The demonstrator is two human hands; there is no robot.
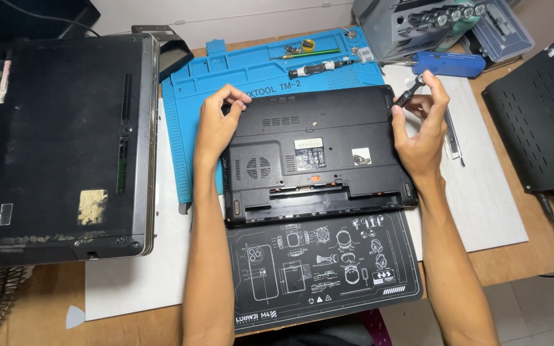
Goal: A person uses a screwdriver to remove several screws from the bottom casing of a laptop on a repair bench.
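A small black laptop (315,154) lies upside down in the middle, partly on a blue silicone work mat (258,67) and partly on a black printed mat (322,263). My left hand (216,125) rests on the laptop's far left corner, fingers curled over its edge. My right hand (421,122) is at the far right corner and grips a small black screwdriver (410,93), tip pointing down at the laptop's edge.
A larger black laptop (65,147) lies upside down on the left. On the blue mat's far edge lie another screwdriver (318,67) and small parts. A grey tool box (411,22), a blue tool (449,63) and a black perforated case (540,125) are at the right. A plastic pick (75,316) lies near the front left.
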